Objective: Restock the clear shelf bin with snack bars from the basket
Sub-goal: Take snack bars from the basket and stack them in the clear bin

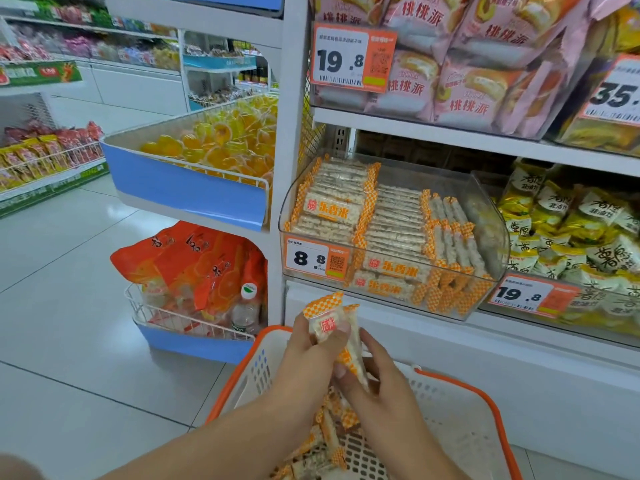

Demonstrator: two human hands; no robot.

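A clear shelf bin (485,209) on the middle shelf holds several rows of snack bars (394,223) in white wrappers with orange checkered ends. Below it stands a white basket with an orange rim (464,407), with several more bars (329,441) lying in its bottom. Above the basket, my left hand (308,358) grips the upper part of a small bunch of snack bars (329,317). My right hand (377,379) pinches the lower end of the same bunch. The bunch is upright, just under the bin's front edge.
Pink cake packs (478,74) fill the shelf above the bin, and yellow snack bags (568,237) sit to its right. To the left, an end rack holds a bin of yellow jelly cups (221,140) and a wire basket of orange bags (197,265). White tiled floor (69,289) lies at left.
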